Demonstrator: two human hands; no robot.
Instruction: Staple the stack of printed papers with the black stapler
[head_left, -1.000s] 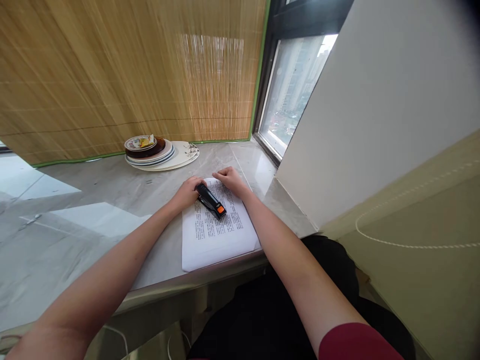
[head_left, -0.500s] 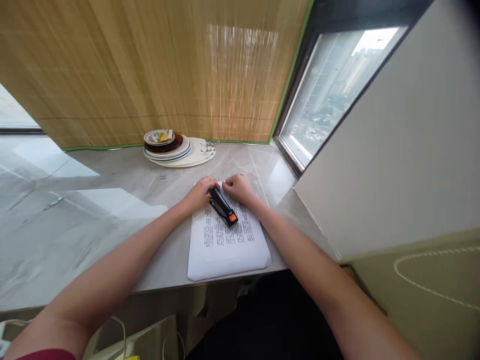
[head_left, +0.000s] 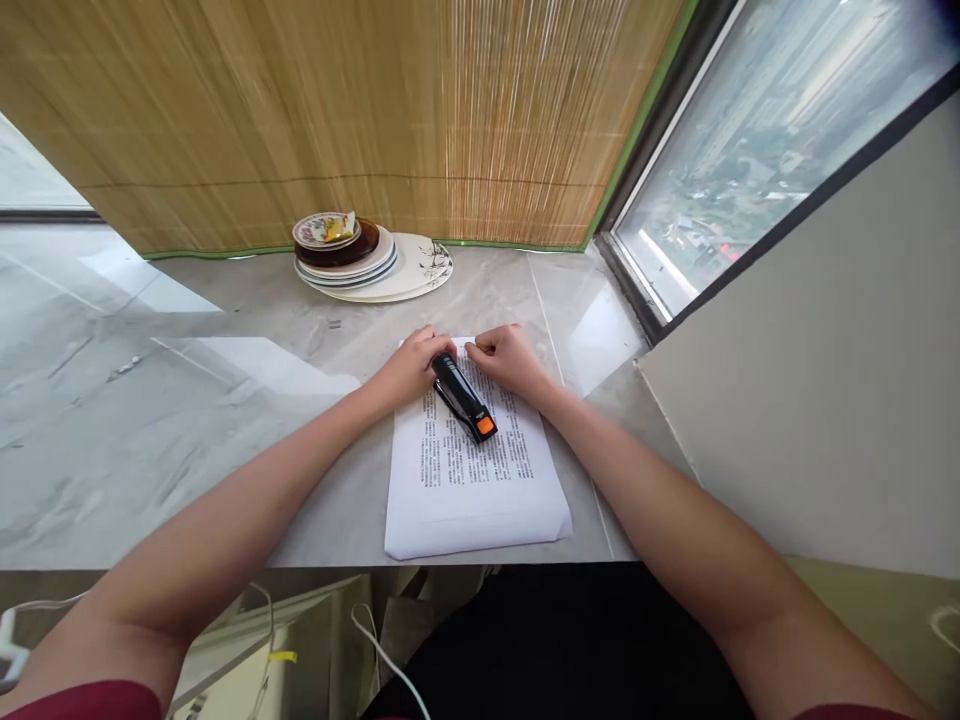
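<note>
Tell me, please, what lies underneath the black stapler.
Beneath the black stapler is a printed white page, its text showing on both sides. Whatever is directly under the stapler cannot be seen, nor can what the left hand covers at its far end.

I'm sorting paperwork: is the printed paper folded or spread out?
Spread out: the paper lies open on the counter, print facing up.

Narrow gap between left hand (head_left: 418, 365) and right hand (head_left: 511, 360), stapler (head_left: 465, 398) at its near side; open counter (head_left: 150, 450) leftward, plates (head_left: 360, 268) behind.
</note>
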